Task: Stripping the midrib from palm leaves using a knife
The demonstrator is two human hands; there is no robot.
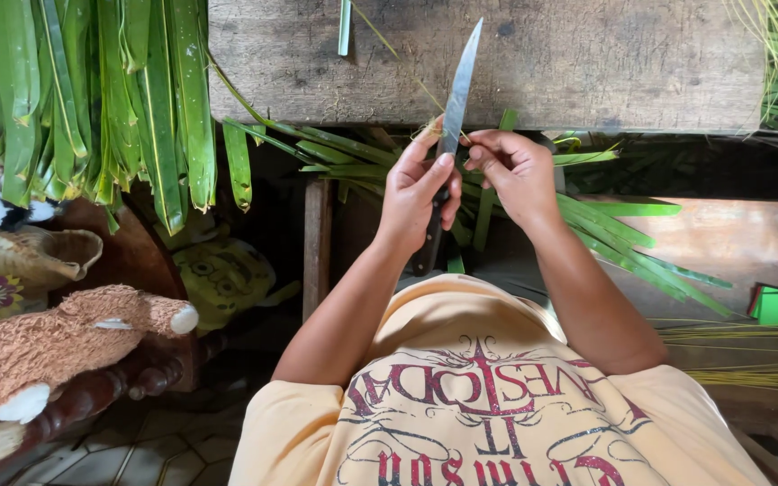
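Upright, knife point(457, 85) in left hand point(420, 193)

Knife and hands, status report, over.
Left hand gripping knife by the handle, blade pointing up over the wooden bench. Right hand pinching a thin strip at the blade. Cut green leaf strips lie beneath; nothing blocking.

Weathered grey wooden tabletop point(587, 63) just beyond the hands, surface scratched, front edge worn. A wooden post point(317, 247) stands under it, left of the hands, in deep shadow. Bundle of long green leaves point(92, 99) hangs far left of the hands. Below that, a dark carved wooden chair point(128, 378) carrying a brown plush toy point(56, 346), a woven basket point(38, 254) and a yellow cushion point(222, 279). Floor point(150, 454) lower left is tiled in dark hexagons. Reddish wooden board point(731, 243) right of the hands. Soft, even daylight, dim underneath.
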